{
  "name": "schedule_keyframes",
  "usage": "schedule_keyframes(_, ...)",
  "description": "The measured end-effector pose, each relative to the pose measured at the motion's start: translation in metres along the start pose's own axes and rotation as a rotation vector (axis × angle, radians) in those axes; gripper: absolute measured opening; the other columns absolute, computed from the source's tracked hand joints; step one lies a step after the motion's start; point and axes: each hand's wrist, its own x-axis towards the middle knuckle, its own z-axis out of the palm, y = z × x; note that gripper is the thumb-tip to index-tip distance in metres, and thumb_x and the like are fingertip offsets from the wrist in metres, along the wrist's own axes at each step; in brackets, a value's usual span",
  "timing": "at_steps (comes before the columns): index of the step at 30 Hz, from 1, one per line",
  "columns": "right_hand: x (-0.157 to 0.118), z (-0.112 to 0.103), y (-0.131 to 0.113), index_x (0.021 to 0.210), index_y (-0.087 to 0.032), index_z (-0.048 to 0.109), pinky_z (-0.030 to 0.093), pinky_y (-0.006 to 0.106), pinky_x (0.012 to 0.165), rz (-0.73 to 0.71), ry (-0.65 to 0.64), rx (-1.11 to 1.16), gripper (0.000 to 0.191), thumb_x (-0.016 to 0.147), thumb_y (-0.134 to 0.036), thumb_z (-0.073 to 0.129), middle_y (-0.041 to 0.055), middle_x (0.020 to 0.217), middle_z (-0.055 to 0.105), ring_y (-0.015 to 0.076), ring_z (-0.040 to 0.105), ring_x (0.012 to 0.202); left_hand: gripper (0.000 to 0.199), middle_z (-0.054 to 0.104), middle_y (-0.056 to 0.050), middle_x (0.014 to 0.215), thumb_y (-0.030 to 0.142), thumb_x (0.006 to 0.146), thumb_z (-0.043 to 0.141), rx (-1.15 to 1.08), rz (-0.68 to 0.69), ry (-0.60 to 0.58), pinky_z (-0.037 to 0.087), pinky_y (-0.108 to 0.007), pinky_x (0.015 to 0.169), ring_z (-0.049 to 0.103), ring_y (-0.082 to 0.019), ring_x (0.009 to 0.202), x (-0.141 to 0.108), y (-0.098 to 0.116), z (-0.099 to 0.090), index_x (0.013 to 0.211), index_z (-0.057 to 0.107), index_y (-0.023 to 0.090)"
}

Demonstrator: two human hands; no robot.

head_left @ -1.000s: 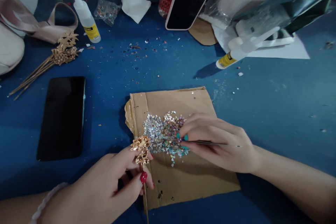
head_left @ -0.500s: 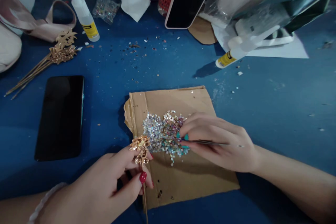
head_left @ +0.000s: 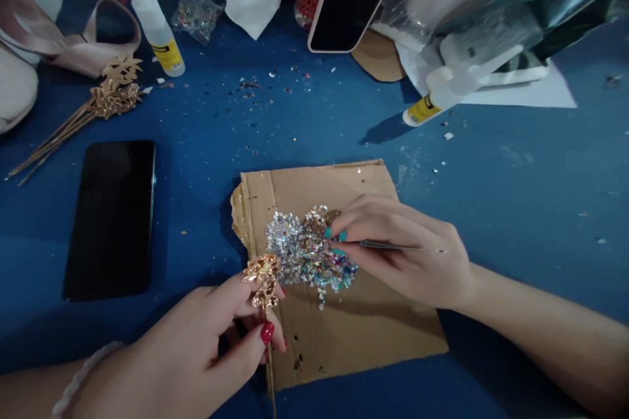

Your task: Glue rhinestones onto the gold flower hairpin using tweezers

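left hand (head_left: 206,340) held gold flower stick (head_left: 263,268) between closed fingers, right hand (head_left: 422,272) pinched thin tool (head_left: 388,246) in fingertips, over sequins (head_left: 295,245) on cardboard (head_left: 363,334)

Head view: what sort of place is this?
Probably a craft worktable, at home or in a workshop; I can't tell which. The signs are sparkly chips heaped on cardboard, nozzle bottles and bunched gold flower stems.

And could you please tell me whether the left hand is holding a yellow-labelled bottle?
No, the left hand holds a gold flower, well away from both yellow-labelled bottles.
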Motion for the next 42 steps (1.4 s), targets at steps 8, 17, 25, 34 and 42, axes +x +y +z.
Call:
schedule_keyframes(8,-0.003,-0.001,0.001,0.082,-0.018,0.055,0.055,0.033,0.064,0.019,-0.026,0.031,0.012,0.079,-0.007,0.06,0.0045,0.071,0.064,0.0159,0.061,0.071,0.016,0.065,0.003,0.081,0.021,0.087,0.041,0.032,0.018,0.002,0.044,-0.019,0.06,0.06,-0.012,0.073,-0.001,0.002,-0.001,0.09,0.056,0.023)
schedule_keyframes(17,0.0,0.0,0.002,0.083,-0.019,0.056,0.055,0.033,0.065,0.008,0.01,-0.033,0.012,0.079,-0.008,0.059,0.004,0.072,0.065,0.016,0.062,0.071,0.018,0.065,0.004,0.082,0.021,0.087,0.041,0.084,0.021,0.034,0.044,-0.019,0.06,0.06,-0.011,0.073,-0.003,-0.004,0.002,0.092,0.057,0.025)
schedule_keyframes(25,0.0,0.001,0.003,0.083,-0.019,0.055,0.054,0.034,0.063,0.026,0.01,-0.032,0.012,0.08,-0.008,0.058,0.0047,0.072,0.064,0.0166,0.062,0.071,0.018,0.065,0.004,0.082,0.023,0.087,0.041,0.098,0.01,0.048,0.044,-0.018,0.058,0.06,-0.011,0.071,-0.005,-0.006,0.003,0.092,0.057,0.025)
schedule_keyframes(34,-0.001,0.001,0.003,0.083,-0.02,0.055,0.054,0.032,0.063,0.025,0.014,-0.024,0.011,0.081,-0.009,0.057,0.0037,0.072,0.064,0.0161,0.062,0.071,0.017,0.066,0.003,0.081,0.022,0.086,0.042,0.099,0.042,0.065,0.044,-0.018,0.059,0.061,-0.011,0.07,-0.003,-0.006,0.003,0.09,0.058,0.024)
schedule_keyframes(42,0.009,-0.001,0.003,0.083,-0.02,0.054,0.053,0.032,0.064,0.015,0.012,-0.007,0.012,0.08,-0.009,0.058,0.0038,0.074,0.064,0.0155,0.062,0.072,0.016,0.066,0.005,0.079,0.018,0.084,0.041,0.013,-0.007,0.003,0.045,-0.019,0.062,0.061,-0.011,0.07,0.001,0.001,0.001,0.088,0.056,0.023)
